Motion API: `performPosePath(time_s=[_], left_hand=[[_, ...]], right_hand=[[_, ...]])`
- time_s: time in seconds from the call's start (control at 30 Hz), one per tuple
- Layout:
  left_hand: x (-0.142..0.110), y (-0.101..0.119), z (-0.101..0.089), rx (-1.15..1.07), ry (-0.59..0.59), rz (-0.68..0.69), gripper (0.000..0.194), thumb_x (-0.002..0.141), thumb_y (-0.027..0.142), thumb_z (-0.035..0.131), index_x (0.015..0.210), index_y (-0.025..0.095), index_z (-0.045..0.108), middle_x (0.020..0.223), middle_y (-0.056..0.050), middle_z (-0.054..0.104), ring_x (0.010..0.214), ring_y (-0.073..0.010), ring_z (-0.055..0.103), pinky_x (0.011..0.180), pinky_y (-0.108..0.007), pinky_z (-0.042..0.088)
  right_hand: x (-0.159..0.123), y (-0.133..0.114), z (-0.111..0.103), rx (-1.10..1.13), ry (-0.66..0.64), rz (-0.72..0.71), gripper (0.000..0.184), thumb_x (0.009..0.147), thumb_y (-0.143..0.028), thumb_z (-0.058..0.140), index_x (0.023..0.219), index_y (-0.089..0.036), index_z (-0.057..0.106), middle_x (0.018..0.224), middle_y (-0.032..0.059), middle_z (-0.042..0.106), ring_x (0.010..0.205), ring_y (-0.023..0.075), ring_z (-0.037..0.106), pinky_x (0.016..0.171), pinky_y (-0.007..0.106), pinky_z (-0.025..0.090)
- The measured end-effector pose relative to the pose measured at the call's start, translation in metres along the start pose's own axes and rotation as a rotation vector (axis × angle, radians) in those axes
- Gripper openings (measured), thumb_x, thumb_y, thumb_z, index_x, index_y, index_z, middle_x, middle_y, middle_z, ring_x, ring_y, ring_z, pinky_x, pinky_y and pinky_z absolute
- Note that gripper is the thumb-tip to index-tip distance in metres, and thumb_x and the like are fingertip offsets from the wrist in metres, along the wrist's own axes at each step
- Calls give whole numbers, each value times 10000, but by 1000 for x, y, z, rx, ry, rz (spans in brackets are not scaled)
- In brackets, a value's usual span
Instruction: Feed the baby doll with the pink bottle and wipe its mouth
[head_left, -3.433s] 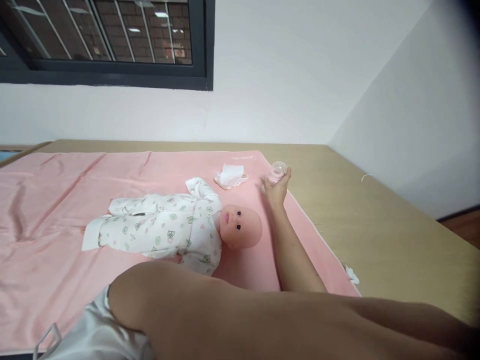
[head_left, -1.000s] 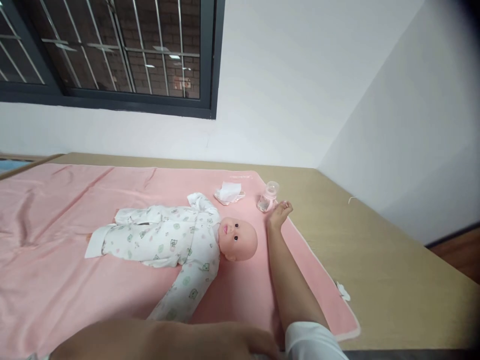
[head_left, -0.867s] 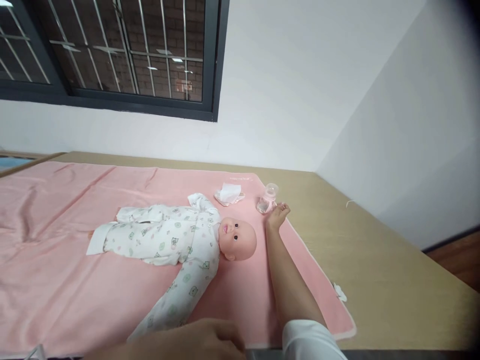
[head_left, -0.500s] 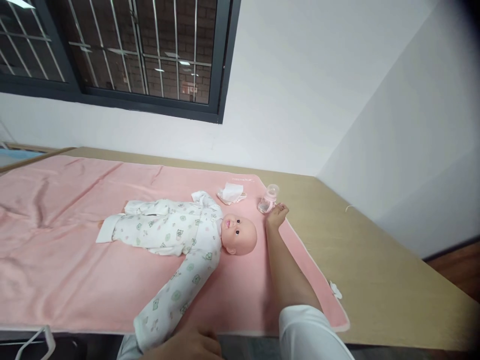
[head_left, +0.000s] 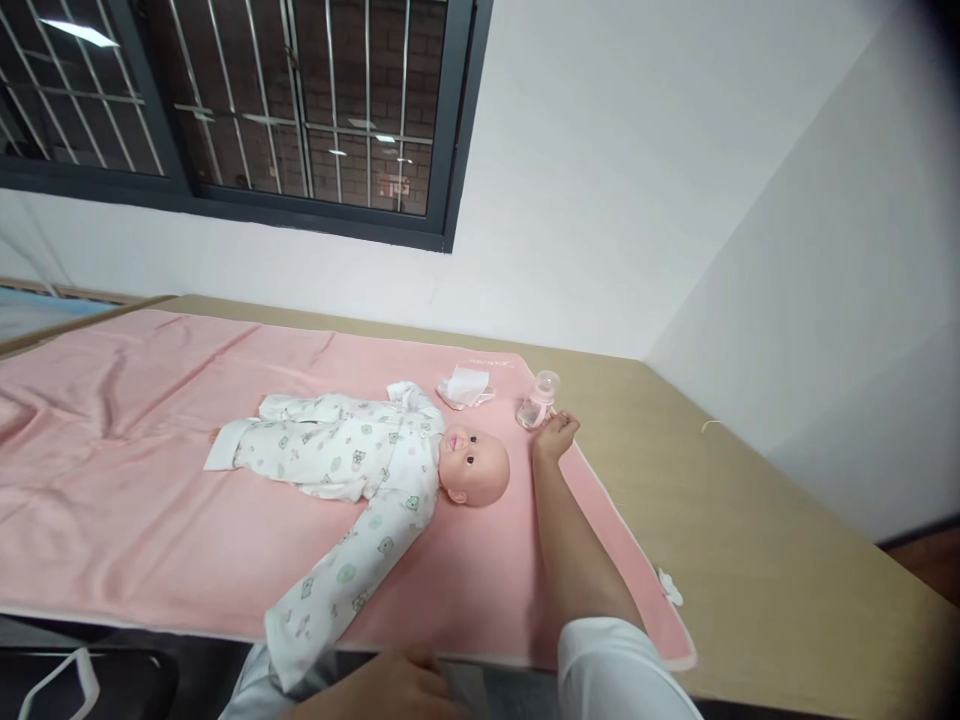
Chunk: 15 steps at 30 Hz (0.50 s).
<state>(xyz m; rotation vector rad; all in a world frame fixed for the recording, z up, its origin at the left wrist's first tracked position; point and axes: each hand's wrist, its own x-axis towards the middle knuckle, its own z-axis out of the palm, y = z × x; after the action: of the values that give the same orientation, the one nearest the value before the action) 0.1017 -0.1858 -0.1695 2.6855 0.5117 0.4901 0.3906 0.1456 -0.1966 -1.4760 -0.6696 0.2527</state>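
A baby doll [head_left: 390, 462] in a white printed romper lies on its back on a pink mat [head_left: 112, 470], head to the right. Its near sleeve [head_left: 330, 590] stretches out past the mat's front edge. My right hand [head_left: 555, 436] rests on the mat beside the doll's head, fingers loosely apart and holding nothing. A small clear pink baby bottle [head_left: 537, 400] stands just beyond its fingertips. My left hand [head_left: 382, 692] shows only partly at the bottom edge, close to the sleeve's cuff, with its fingers hidden.
A crumpled white wipe on a pink packet [head_left: 465, 386] lies behind the doll's head. The mat covers a tan wooden table [head_left: 750, 540] set in a white-walled corner under a barred window [head_left: 300, 110]. A small white scrap [head_left: 670, 588] lies off the mat's right edge.
My right hand let go of the bottle, which now stands upright beside it. The doll's near sleeve has been drawn out toward the front edge. My left arm dropped to the bottom of the view.
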Motion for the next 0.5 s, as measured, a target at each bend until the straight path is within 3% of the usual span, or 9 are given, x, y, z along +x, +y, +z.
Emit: performPosePath(time_s=[0.13,0.27,0.37,0.5], left_hand=[[16,8,-7,68,38,59,417,870,298,699,648,182,365,630,69,581,593,-81,528,726,-202,438],[35,13,-15,132,124,121,405,862,267,712,627,165,399,676,82,637,599,-75,528,762,-231,412],[53,15,-20,185,102,173,347,858,237,717,644,164,453,765,85,681,659,-79,555,794,-244,400],[79,18,-19,201,48,216,255,856,216,717,706,170,516,728,80,669,640,-62,560,824,-207,409]], right_hand=[[-1,0,-1,10,-4,11,265,871,-401,300,996,-206,429,1013,117,634,933,204,637,886,355,484],[-2,0,-1,27,-5,11,254,867,-416,316,976,-218,432,1001,112,642,973,216,636,917,364,475],[-3,1,1,44,-2,11,264,868,-434,319,968,-219,434,1008,125,644,993,228,633,934,379,469],[-5,1,2,61,-1,0,292,876,-463,318,969,-218,447,1039,139,636,1018,229,627,942,376,472]])
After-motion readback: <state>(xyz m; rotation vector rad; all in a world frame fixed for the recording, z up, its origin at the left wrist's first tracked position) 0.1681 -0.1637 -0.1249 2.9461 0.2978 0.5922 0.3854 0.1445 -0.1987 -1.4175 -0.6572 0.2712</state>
